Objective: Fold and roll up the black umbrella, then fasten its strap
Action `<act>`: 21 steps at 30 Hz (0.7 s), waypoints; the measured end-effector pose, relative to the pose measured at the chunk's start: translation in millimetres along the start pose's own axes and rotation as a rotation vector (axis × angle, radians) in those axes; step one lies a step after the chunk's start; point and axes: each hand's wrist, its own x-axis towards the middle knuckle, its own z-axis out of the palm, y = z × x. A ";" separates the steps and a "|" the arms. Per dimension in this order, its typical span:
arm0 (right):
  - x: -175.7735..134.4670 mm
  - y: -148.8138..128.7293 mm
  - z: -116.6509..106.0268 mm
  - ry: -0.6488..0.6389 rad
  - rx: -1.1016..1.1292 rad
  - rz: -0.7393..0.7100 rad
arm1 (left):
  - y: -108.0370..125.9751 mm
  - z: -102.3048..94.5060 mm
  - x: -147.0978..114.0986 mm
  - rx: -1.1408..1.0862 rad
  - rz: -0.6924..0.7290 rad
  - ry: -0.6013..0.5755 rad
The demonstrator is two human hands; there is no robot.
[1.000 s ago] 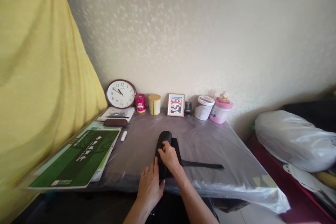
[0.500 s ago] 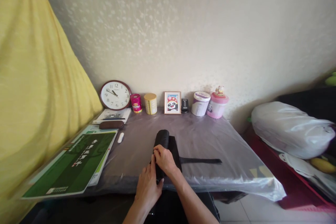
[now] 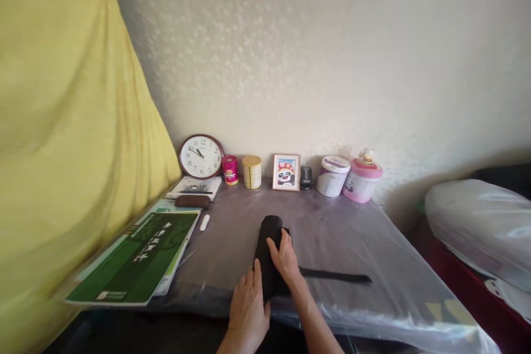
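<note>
A black rolled-up piece of fabric lies on the table, its long side pointing away from me. From under its right side a thin black strap stretches flat to the right. My left hand holds the near left part of the roll, fingers along its side and thumb at the near end. My right hand rests on the roll's upper right side with its fingers spread. A flatter part of the black fabric shows beside the roll, mostly hidden by my right hand.
A green book and a white stick-like object lie left. Along the wall stand a clock, a pink can, a yellow-lidded can, a picture frame and two tubs. A plastic bag sits right.
My right hand has loosened from its closed grip and now lies with spread fingers on the right side of the roll. The roll looks turned slightly. The view has shifted left.
</note>
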 end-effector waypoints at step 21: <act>5.7 -52.2 2.5 -0.215 -0.178 0.164 | -22.7 9.0 6.6 -0.370 0.016 -0.183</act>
